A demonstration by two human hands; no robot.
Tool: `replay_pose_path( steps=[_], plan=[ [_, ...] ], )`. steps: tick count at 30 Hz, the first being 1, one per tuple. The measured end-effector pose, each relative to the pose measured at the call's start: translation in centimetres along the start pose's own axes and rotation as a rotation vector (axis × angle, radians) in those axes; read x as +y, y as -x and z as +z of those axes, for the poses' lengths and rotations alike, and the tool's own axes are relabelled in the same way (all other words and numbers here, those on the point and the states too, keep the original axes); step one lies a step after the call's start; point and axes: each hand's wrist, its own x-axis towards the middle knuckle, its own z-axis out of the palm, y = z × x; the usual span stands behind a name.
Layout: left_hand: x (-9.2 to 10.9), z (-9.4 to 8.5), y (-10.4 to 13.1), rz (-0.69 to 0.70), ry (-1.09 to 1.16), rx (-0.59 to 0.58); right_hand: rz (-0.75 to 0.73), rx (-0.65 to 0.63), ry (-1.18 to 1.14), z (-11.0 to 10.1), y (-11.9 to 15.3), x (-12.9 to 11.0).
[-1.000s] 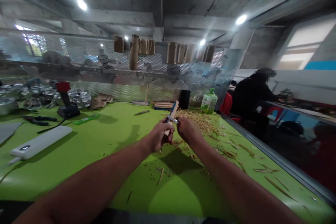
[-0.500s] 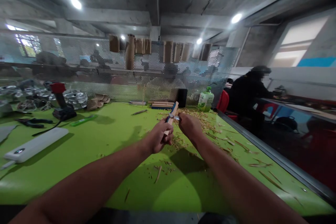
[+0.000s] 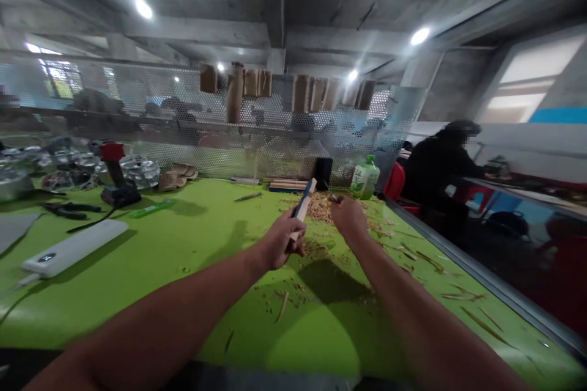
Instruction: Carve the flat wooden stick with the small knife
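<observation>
1. Nearest on the green table [image 3: 151,256], two bare forearms reach out from the bottom edge, with loose wood shavings [image 3: 284,302] scattered between them.
2. The left hand [image 3: 279,243] is closed in a fist around the lower end of a wooden stick [image 3: 303,208], fingers wrapped tight on it. The stick rises from the fist, tilted to the right and away, with a blue band along part of its length.
3. The right hand [image 3: 349,220] is just right of the stick and apart from it. Its fingers are curled in around a small knife [image 3: 336,198], of which only a dark tip shows at the far side of the hand; the blade is too blurred to make out.
4. Beyond both hands lies a heap of pale chips [image 3: 323,204], with long splinters trailing down the right side of the table.
5. On the left, a white power bank [image 3: 73,248] lies flat, and farther back are black pliers [image 3: 64,211], a green marker [image 3: 151,208] and a red-topped tool [image 3: 114,174].
6. At the far edge stand a green bottle [image 3: 365,177] and a black box [image 3: 323,173], against a perforated metal screen [image 3: 206,122].
7. Far right, a person in dark clothing [image 3: 440,165] sits at another bench.
</observation>
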Motion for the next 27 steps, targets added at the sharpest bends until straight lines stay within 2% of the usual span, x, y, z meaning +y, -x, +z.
replay_pose_path(
  steps=[3, 6, 9, 17, 19, 21, 22, 24, 25, 26, 27],
  plan=[
    [-0.2, -0.7, -0.8, 0.027, -0.051, 0.042, -0.175, -0.058, 0.061, 0.7, 2.0, -1.9],
    [-0.3, -0.5, -1.0, 0.009, -0.143, 0.097, -0.319, -0.082, 0.139, 0.8, 3.0, -2.6],
    [-0.4, -0.3, -1.2, 0.021, -0.228, 0.153, -0.359, -0.087, 0.19, 0.6, 3.1, -2.7],
    [0.2, 0.4, -1.0, -0.007, -0.216, 0.127, -0.371, -0.046, 0.207, 0.6, 2.7, -2.7],
    [0.4, 1.1, -0.1, -0.012, -0.211, 0.118, -0.316, -0.033, 0.172, 0.4, 1.9, -1.9],
    [0.6, 2.2, 1.2, -0.014, -0.222, 0.046, -0.156, -0.043, 0.131, -0.1, 0.7, -0.3],
    [0.7, 2.9, 1.9, -0.016, -0.226, -0.03, -0.02, -0.079, 0.104, -0.5, 0.1, 0.7],
    [0.7, 4.0, 3.1, 0.018, -0.217, -0.248, 0.069, -0.09, 0.095, -1.3, -1.2, 2.7],
    [0.7, 4.3, 3.4, 0.027, -0.168, -0.302, 0.104, -0.094, 0.094, -1.6, -1.7, 3.5],
    [0.8, 4.4, 3.5, 0.03, -0.122, -0.309, 0.163, -0.07, 0.075, -1.7, -2.1, 3.9],
    [0.8, 4.2, 3.4, 0.022, -0.088, -0.281, 0.158, -0.04, 0.053, -1.7, -2.3, 4.0]
  ],
)
